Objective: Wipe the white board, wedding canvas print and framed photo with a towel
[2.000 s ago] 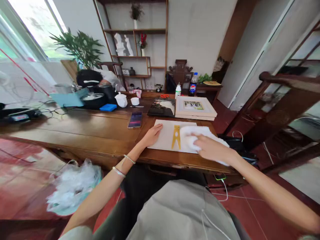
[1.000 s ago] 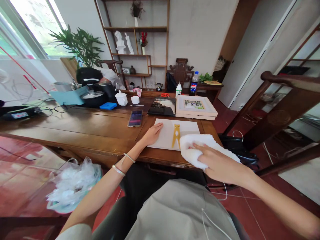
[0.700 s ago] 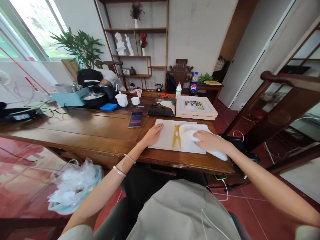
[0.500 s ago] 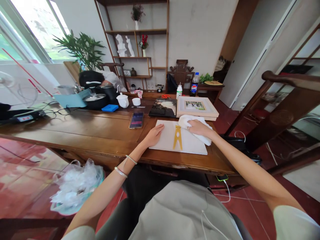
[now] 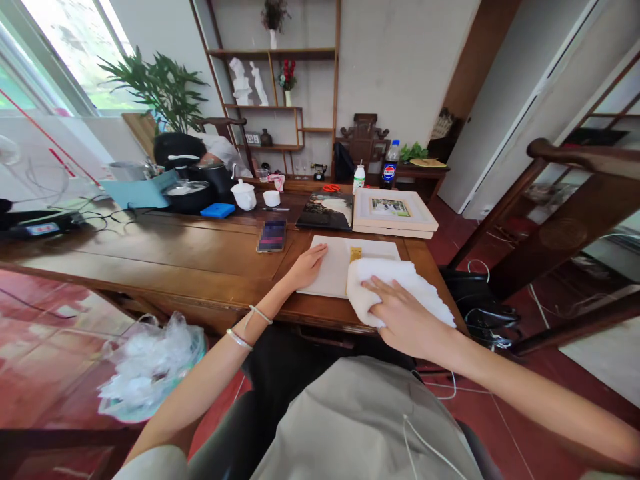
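Note:
A white flat panel [image 5: 334,265] lies on the wooden table, with a yellow A-shaped piece [image 5: 355,253] on it that looks like a frame's stand. Only the top of that piece shows; the rest is under a white cloth [image 5: 395,272]. My left hand [image 5: 309,265] rests flat on the panel's left edge, fingers stretched out. With bent fingers, my right hand [image 5: 397,308] grips the cloth and presses it over the panel's right front part. The cloth hangs past the panel's right side and hides its near right corner.
Behind the panel are a framed picture [image 5: 393,210] and a dark printed board [image 5: 325,212], with orange scissors [image 5: 331,188] nearby. A phone [image 5: 272,236] lies to the left. A white teapot [image 5: 244,195], white cup [image 5: 271,198], small bottle [image 5: 359,177] and cola bottle [image 5: 390,165] stand farther back.
My right hand has drawn the cloth from the panel's far right corner toward me, over the yellow piece's lower part. My left hand has stayed in place.

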`<state>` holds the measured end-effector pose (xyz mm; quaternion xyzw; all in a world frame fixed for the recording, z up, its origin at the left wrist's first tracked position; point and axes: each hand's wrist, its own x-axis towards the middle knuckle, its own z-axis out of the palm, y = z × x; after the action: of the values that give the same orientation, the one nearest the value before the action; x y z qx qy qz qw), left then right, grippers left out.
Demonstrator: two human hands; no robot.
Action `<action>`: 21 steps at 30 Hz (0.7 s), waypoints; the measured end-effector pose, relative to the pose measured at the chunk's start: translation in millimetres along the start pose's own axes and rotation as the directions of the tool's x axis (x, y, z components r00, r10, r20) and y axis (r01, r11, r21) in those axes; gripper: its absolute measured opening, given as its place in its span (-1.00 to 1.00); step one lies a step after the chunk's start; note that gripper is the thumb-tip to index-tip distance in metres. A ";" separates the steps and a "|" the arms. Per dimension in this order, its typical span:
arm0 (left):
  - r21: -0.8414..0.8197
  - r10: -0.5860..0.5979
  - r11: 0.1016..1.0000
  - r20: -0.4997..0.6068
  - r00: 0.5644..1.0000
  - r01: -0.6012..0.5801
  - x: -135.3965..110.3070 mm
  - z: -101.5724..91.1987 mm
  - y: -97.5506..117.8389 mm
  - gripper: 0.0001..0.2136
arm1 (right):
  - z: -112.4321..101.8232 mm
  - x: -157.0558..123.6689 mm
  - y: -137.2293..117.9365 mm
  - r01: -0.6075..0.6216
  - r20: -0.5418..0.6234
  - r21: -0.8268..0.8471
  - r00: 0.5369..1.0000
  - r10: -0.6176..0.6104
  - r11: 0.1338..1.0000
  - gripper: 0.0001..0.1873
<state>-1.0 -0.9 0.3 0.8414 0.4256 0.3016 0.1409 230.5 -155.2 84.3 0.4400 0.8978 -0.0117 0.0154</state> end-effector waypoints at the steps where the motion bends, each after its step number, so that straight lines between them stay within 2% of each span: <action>1: -0.001 -0.001 1.000 0.000 1.000 0.001 0.1 0.1 -0.1 -0.59 | -0.5 3.7 0.8 -0.004 -0.008 -0.008 1.000 0.004 1.000 -0.60; 3: 0.003 0.001 1.000 -0.001 1.000 -0.001 0.5 0.5 -0.7 -0.59 | -0.7 19.0 7.2 -0.029 -0.036 -0.048 0.999 0.027 0.998 -0.60; 9: 0.020 0.021 1.000 0.002 1.000 -0.021 0.8 1.2 -2.5 -0.58 | 3.0 87.7 37.1 -0.131 -0.105 -0.147 0.988 0.116 0.980 -0.63; 12: 0.020 0.016 1.000 0.000 1.000 -0.016 0.3 0.6 -2.0 -0.58 | 5.7 103.6 41.6 -0.123 -0.118 -0.180 0.988 0.103 0.976 -0.68; 15: 0.013 0.013 1.000 0.004 1.000 -0.013 0.0 0.3 -1.5 -0.58 | 6.4 97.9 34.2 -0.094 -0.108 -0.228 0.992 0.070 0.969 -0.74; 21: 0.000 0.014 1.000 0.004 1.000 -0.014 0.3 0.7 -2.0 -0.58 | 0.0 53.6 2.3 0.059 -0.075 -0.255 0.994 -0.081 0.965 -0.73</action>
<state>-1.7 0.6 -1.2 0.8450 0.4195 0.3009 0.1395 199.5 -111.5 82.3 0.4026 0.9068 0.1208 0.0330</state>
